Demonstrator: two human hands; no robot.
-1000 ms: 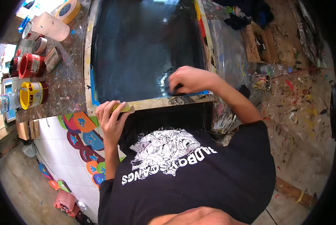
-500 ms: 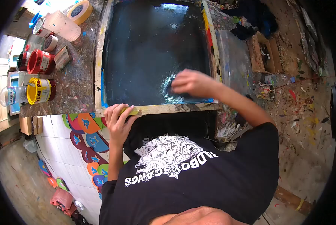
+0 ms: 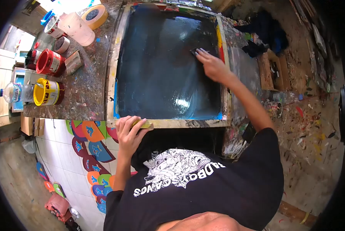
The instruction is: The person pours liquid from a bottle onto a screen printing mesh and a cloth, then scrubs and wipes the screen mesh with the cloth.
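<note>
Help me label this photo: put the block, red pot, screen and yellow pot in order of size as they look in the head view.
1. Screen
2. Yellow pot and red pot: too alike to rank
3. Block

Screen (image 3: 161, 77) glossy, smooth; frame (image 3: 176, 123) rough wood; bottle (image 3: 17, 92) clear plastic; box (image 3: 265, 72) matt cardboard.

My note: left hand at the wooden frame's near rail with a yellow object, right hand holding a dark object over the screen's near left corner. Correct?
The corner is wrong: the head view shows the right hand holding the dark object over the right side of the screen, well away from that corner. The left hand is at the wooden frame's near rail with a yellow object, as noted.
</note>
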